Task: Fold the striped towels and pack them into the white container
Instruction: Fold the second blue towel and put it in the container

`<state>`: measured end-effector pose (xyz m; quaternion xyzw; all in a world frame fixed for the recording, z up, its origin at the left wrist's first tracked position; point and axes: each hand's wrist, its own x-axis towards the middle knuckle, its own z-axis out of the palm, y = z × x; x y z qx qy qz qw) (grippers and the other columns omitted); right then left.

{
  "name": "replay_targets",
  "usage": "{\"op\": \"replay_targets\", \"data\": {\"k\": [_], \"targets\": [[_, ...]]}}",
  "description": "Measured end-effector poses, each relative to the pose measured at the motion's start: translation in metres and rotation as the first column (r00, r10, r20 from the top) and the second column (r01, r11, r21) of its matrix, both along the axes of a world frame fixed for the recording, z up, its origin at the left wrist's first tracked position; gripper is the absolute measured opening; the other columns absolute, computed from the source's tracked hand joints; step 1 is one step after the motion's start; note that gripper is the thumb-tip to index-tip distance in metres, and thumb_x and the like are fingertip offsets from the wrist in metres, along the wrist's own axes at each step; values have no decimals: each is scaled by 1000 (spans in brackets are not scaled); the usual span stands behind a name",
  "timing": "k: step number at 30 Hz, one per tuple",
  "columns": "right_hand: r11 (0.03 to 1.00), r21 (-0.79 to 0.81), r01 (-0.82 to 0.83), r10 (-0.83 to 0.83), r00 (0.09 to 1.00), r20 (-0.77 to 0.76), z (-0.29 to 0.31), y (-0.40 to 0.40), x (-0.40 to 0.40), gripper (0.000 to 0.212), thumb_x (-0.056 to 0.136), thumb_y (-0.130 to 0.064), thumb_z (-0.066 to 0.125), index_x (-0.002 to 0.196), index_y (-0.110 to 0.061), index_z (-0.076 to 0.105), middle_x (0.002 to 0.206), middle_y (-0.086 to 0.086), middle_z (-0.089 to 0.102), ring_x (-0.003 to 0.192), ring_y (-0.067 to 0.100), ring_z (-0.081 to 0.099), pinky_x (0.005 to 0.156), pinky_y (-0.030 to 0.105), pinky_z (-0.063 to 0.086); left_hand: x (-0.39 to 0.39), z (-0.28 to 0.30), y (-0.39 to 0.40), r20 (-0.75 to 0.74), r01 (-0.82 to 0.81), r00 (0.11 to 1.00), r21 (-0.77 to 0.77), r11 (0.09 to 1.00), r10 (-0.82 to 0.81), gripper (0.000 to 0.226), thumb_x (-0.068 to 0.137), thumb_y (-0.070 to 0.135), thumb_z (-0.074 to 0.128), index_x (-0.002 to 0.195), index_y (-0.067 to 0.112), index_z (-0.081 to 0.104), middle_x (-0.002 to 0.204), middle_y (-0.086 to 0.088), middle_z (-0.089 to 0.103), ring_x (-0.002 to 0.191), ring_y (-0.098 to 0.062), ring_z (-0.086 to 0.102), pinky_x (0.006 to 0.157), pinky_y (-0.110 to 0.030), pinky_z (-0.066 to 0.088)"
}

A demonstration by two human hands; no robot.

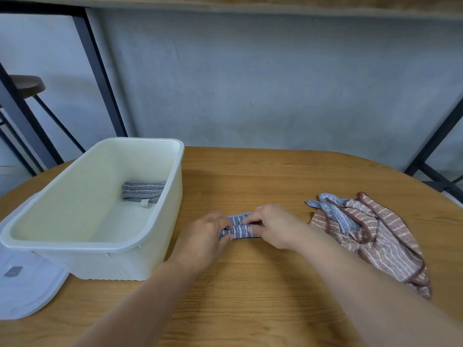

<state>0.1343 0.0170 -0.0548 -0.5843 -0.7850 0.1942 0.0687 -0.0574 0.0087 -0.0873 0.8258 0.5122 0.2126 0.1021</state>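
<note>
A small folded grey-blue striped towel lies on the wooden table in front of me. My left hand pinches its left end and my right hand pinches its right end. The white container stands to the left, and one folded grey striped towel lies inside near its right wall. A loose pile of brown striped towels with a blue striped one among them lies to the right.
The container's white lid lies flat at the table's left edge, partly under the container. A dark stool and black metal frame legs stand behind the table on the left. The table's far edge curves near a grey wall.
</note>
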Motion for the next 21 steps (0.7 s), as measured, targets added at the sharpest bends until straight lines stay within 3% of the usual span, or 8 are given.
{"op": "replay_targets", "data": {"k": [2,5,9,12,15,17,19,21], "targets": [[995,72,65,-60,995,-81,1,2,1,21,92,-27,62,112,-29,67,94,-13,60,82,8,56,78,29,49,1,4,3,10,-43,999,-3,999,43,13,90,35,58,98,26,64,98,10,63,87,-14,60,73,-33,49],[971,236,41,-36,999,-29,-4,1,6,19,91,-36,60,106,-28,70,97,-12,58,91,6,52,86,29,48,4,6,10,-23,-142,990,-15,990,142,14,94,37,53,92,27,62,88,8,65,77,-13,57,63,-30,45],[988,151,-12,6,999,42,-9,5,11,42,89,-44,61,129,-30,59,113,-12,51,104,5,40,96,30,41,8,2,17,-57,-192,980,-2,981,192,26,98,38,44,98,23,66,97,7,61,75,-16,58,65,-33,50],[992,126,-6,1,999,44,-11,13,11,42,92,-38,58,133,-29,55,110,-13,42,109,7,40,102,33,39,7,0,13,-13,-156,988,-12,988,155,31,96,41,45,111,23,64,107,9,47,77,-13,57,70,-33,52],[998,66,22,-23,1000,12,-9,19,10,43,96,-35,54,138,-32,48,121,-11,48,123,12,42,109,37,36,4,2,8,-51,-112,993,-21,993,111,30,94,37,51,123,30,52,115,11,51,89,-13,58,76,-33,52],[994,76,78,-76,997,-33,-8,23,11,40,95,-35,54,134,-37,47,125,-6,55,120,16,49,103,37,42,3,4,11,-42,-157,987,-25,987,156,23,95,34,50,117,30,53,112,9,57,89,-16,59,75,-34,51],[988,111,107,-102,994,-48,-11,25,12,28,97,-37,51,125,-36,54,116,-2,59,111,19,54,92,35,46,5,4,16,-44,-198,980,-41,979,196,21,97,32,47,114,27,57,111,7,59,92,-19,60,77,-35,50],[992,114,54,-54,999,-3,-14,23,13,34,97,-40,49,129,-30,56,120,-2,58,115,18,51,96,34,43,6,0,20,-75,-188,980,-56,981,183,24,98,32,42,115,24,58,114,7,57,97,-19,60,80,-35,49]]}}
